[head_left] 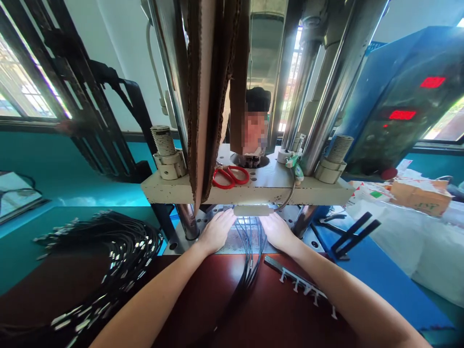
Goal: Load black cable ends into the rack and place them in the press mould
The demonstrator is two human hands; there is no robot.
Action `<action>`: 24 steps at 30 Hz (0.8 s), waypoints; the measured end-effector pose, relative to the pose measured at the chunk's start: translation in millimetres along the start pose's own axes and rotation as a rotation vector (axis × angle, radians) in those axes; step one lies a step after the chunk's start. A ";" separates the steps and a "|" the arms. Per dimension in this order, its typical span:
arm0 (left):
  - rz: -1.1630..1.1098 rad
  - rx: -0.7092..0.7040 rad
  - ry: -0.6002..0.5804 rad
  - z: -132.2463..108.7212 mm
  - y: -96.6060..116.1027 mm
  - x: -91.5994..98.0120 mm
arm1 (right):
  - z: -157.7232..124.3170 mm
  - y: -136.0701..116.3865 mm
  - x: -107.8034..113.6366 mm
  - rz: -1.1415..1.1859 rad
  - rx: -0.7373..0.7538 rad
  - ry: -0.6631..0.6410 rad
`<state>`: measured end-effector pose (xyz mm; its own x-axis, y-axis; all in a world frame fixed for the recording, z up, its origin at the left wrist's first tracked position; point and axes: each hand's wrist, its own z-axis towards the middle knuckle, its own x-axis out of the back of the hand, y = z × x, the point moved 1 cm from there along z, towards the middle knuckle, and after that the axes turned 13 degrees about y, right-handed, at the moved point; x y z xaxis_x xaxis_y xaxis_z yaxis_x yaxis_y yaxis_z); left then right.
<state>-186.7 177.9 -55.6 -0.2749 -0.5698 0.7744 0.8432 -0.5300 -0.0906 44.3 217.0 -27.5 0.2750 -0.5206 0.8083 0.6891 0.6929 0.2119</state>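
My left hand (pixel 216 231) and my right hand (pixel 276 231) lie palm down on the metal bed (pixel 232 245) of a press, under its cream platen (pixel 253 191). Between the two hands a bunch of thin black cables (pixel 250 241) runs from the bed back toward me over the dark red table (pixel 217 299). Both hands rest beside the cable ends; their fingertips reach under the platen and are partly hidden. The fingers look stretched out flat.
Red-handled scissors (pixel 230 176) lie on the platen. A big pile of black cables with metal ends (pixel 105 256) sits at the left. A grey toothed strip (pixel 300 285) lies at the right. Another person is behind the press columns. A blue control box (pixel 398 101) stands right.
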 end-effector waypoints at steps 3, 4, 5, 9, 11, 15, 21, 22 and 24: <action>0.018 0.053 -0.037 1.6 -0.6 1.1 | 0.5 1.4 0.3 0.003 -0.009 -0.013; 0.017 0.044 -0.050 2.9 -0.9 2.4 | 0.9 1.7 0.3 0.001 -0.008 -0.021; 0.016 0.034 -0.059 4.3 -1.5 4.0 | 1.6 2.0 0.3 0.000 -0.004 -0.034; -0.002 0.033 -0.078 11.1 -3.2 10.5 | 5.6 4.4 0.4 0.011 0.017 -0.092; -0.009 0.047 -0.084 16.3 -1.4 12.8 | 8.4 6.7 1.7 0.017 0.026 -0.101; -0.048 -0.014 -0.107 30.9 7.9 15.6 | 13.9 10.2 5.3 0.074 0.088 -0.120; -0.133 -0.099 -0.117 46.6 15.4 10.9 | 18.1 10.6 7.0 0.116 0.117 -0.089; -0.141 -0.094 -0.107 47.7 16.1 9.1 | 18.5 10.4 7.0 0.116 0.115 -0.092; -0.156 -0.070 -0.078 49.0 18.0 5.2 | 19.4 10.1 7.1 0.113 0.102 -0.112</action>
<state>-150.3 196.1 -22.5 -0.3608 -0.4282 0.8286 0.7583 -0.6519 -0.0067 40.2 229.9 -9.0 0.2668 -0.3821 0.8848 0.5853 0.7936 0.1662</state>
